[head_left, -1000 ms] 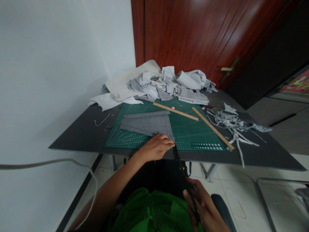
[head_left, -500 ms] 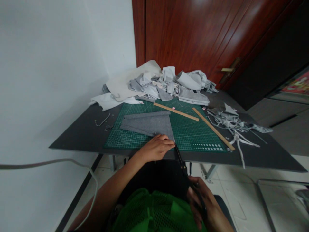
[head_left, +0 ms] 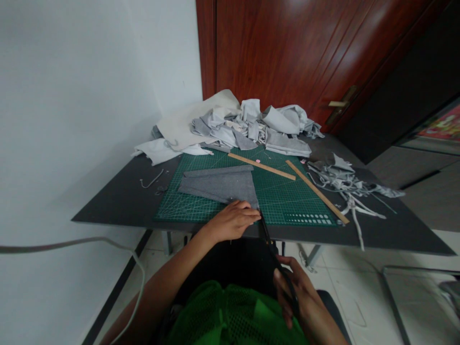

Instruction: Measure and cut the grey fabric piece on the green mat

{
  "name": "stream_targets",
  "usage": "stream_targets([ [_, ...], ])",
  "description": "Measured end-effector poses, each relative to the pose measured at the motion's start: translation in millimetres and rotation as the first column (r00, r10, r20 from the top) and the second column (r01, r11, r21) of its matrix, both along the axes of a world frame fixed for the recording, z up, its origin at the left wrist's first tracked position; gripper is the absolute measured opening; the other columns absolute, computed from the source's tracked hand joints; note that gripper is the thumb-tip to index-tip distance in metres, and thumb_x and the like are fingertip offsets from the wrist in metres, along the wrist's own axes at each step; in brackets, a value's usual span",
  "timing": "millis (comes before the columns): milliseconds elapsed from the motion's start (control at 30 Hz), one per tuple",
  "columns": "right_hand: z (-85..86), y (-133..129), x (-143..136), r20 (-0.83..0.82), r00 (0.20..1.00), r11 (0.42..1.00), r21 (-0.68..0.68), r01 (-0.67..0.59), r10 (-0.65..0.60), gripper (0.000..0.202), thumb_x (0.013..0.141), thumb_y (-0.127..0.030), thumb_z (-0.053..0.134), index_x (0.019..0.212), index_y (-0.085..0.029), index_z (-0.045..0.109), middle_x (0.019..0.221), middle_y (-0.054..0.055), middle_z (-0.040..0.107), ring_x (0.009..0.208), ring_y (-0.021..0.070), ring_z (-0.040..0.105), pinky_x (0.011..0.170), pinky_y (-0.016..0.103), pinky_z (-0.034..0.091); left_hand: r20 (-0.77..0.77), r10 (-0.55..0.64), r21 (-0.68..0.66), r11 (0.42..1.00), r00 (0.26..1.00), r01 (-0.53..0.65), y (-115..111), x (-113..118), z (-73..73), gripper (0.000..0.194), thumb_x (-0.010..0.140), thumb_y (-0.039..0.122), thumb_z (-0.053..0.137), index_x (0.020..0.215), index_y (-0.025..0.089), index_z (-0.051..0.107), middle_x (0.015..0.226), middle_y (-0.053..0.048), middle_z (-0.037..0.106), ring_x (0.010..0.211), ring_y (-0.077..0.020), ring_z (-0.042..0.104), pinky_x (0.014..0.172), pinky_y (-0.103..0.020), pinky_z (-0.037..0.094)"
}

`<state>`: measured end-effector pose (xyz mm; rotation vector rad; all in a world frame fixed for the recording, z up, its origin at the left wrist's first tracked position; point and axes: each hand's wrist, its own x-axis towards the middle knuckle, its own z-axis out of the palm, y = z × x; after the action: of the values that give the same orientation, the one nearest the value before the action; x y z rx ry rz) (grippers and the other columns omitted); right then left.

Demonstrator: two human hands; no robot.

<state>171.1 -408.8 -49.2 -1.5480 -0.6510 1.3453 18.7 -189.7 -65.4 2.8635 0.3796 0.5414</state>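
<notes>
Dark grey table [head_left: 122, 201] before a reddish wooden door [head_left: 273, 52], with a green gridded cutting mat [head_left: 278, 191] across its middle. Grey cloth [head_left: 223, 184] lies on the mat's left half, its near right corner under the left hand [head_left: 235, 219]. Those fingers rest on it; whether they also pinch the edge, I cannot tell. On the near side, the right hand [head_left: 300, 292] is wrapped around the handles of black scissors [head_left: 266, 230], whose blades point far, tips at that corner. From where I stand, a clean cut seems to call for flat cloth, blades lined up with its right edge, and left fingertips set farther from the tips.
</notes>
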Motion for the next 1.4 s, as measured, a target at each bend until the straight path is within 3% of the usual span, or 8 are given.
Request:
stream_targets([
  [100,-1.6,-0.8,1.7,0.005,0.999,0.999,-0.006,-0.038,0.038,0.071,0.082,-0.068,0.072,0.129,-0.021,0.047,0.055,-0.011,0.049,0.038,0.0076,0.037,0.033,0.018,0.038,0.000,-0.001,-0.003,1.000,1.000,0.001,-0.3,-0.2,0.8,0.033,0.099,0.013,0.054,0.128,0.025,0.065,0.132,0.000,0.070,0.112,-0.0218,0.055,0.096,-0.037,0.043],
  [400,1.8,-5.3,-1.8,0.039,0.999,1.000,0.000,0.025,-0.025,0.073,0.079,-0.068,0.074,0.131,-0.022,0.050,0.059,-0.009,0.052,0.040,0.0086,0.039,0.034,0.019,0.037,0.014,-0.007,0.004,1.000,1.000,0.007,1.1,0.7,-2.5,0.034,0.098,0.013,0.055,0.129,0.024,0.065,0.131,0.000,0.070,0.113,-0.0213,0.055,0.096,-0.036,0.043],
  [933,-3.9,-8.8,-2.7,0.058,0.997,0.999,0.004,-0.043,0.042,0.069,0.085,-0.068,0.070,0.131,-0.022,0.047,0.060,-0.009,0.054,0.038,0.0080,0.039,0.037,0.021,0.038,0.027,-0.030,0.001,1.000,0.999,0.030,2.4,0.2,-4.2,0.034,0.097,0.012,0.056,0.127,0.023,0.067,0.130,-0.002,0.071,0.116,-0.0218,0.058,0.097,-0.038,0.046],
  [1133,-8.2,-10.1,-0.9,0.073,0.996,0.998,0.026,-0.050,0.048,0.063,0.084,-0.068,0.070,0.127,-0.024,0.052,0.062,-0.008,0.053,0.039,0.0089,0.042,0.036,0.021,0.039,0.115,-0.025,-0.060,0.998,0.993,0.032,3.9,2.1,-9.3,0.033,0.099,0.009,0.049,0.125,0.018,0.067,0.122,-0.007,0.072,0.114,-0.0209,0.061,0.100,-0.039,0.051],
  [1400,-7.1,-10.7,-2.7,0.066,0.997,0.999,0.034,-0.042,0.040,0.065,0.086,-0.067,0.069,0.130,-0.025,0.048,0.063,-0.008,0.054,0.040,0.0089,0.042,0.036,0.021,0.040,0.117,-0.056,-0.094,0.993,0.992,0.067,5.7,2.6,-11.5,0.029,0.101,0.010,0.047,0.117,0.018,0.070,0.119,-0.007,0.073,0.116,-0.0204,0.062,0.102,-0.039,0.052],
])
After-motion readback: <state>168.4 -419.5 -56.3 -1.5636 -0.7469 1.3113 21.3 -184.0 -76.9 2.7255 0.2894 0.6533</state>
